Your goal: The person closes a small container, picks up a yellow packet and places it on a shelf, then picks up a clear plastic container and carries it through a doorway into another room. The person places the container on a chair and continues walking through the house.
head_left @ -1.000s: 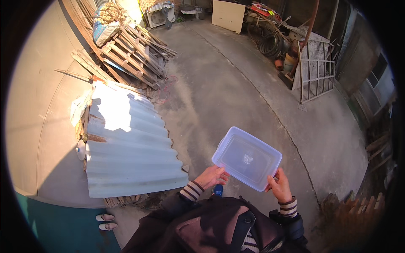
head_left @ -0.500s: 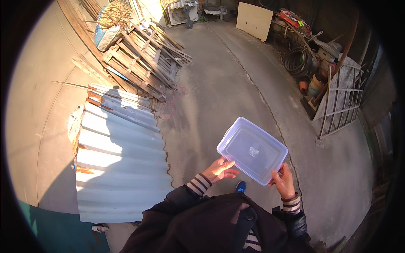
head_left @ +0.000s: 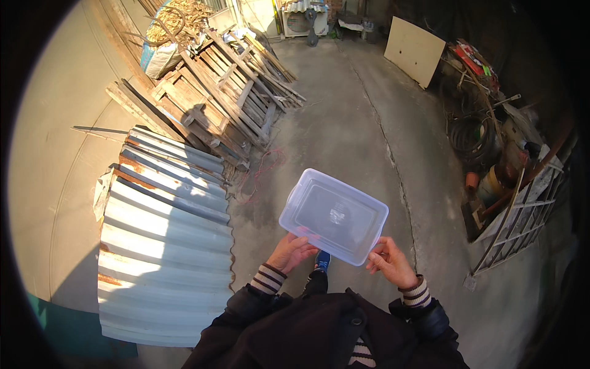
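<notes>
A clear plastic rectangular tub (head_left: 335,215), empty, is held level in front of me with both hands. My left hand (head_left: 294,251) grips its near left corner from below. At the near right corner my right hand (head_left: 388,261) pinches the rim. Both wrists show striped cuffs under a dark jacket (head_left: 326,332). A blue shoe (head_left: 321,261) shows on the concrete ground beneath the tub.
Corrugated metal sheets (head_left: 163,246) lie on the ground to my left, with a stack of wooden planks (head_left: 215,104) behind them. A metal gate (head_left: 522,221), coiled hose (head_left: 470,138) and clutter line the right side. A flat board (head_left: 413,49) leans at the back.
The view has swung left and forward across the yard as I walk. The tub stays held in both hands in front of me.
</notes>
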Demonstrator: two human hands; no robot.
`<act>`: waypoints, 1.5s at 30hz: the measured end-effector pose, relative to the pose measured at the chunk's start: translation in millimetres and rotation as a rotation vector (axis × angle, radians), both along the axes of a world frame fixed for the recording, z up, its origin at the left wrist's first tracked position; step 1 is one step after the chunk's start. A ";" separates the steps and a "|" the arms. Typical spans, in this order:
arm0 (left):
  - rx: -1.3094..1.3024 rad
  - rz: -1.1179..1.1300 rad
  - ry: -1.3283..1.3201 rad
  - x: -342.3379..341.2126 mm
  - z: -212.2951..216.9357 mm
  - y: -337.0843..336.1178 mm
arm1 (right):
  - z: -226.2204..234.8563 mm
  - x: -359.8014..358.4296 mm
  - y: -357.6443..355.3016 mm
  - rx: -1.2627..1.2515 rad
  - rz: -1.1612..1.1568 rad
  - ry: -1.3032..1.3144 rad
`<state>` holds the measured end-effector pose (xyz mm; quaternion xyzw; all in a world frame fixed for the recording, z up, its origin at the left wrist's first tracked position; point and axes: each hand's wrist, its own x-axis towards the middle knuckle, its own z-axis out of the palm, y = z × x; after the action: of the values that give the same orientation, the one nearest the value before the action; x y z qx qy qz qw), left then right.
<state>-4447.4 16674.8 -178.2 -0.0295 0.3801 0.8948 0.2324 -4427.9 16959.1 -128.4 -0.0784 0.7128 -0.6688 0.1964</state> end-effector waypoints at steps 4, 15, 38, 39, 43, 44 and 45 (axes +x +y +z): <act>0.020 -0.041 0.021 -120.9 -5.7 22.5 | 4.0 -105.1 17.6 0.061 -0.011 -0.083; 0.033 -0.112 0.018 -389.0 -1.3 103.2 | 4.0 -353.5 74.0 -0.074 -0.273 -0.118; 0.030 0.048 -0.010 -852.0 -42.5 104.8 | -14.9 -930.3 100.1 0.009 -0.033 -0.105; 0.004 0.013 -0.019 -879.7 -45.9 103.1 | -11.0 -952.9 107.0 0.022 -0.082 -0.100; -0.157 0.016 -0.119 -987.6 -55.3 87.8 | 3.4 -1039.1 136.9 0.024 -0.274 -0.063; -0.209 0.032 -0.175 -1008.5 -59.5 83.0 | 4.7 -1059.3 144.0 0.002 -0.332 -0.077; -0.262 0.080 -0.181 -1027.3 -64.7 77.9 | 5.6 -1078.7 150.8 0.015 -0.375 -0.060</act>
<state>-5474.7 16752.7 -242.9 -0.1554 0.4696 0.8397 0.2242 -5506.6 17109.9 -122.8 0.0774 0.7137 -0.6904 0.0900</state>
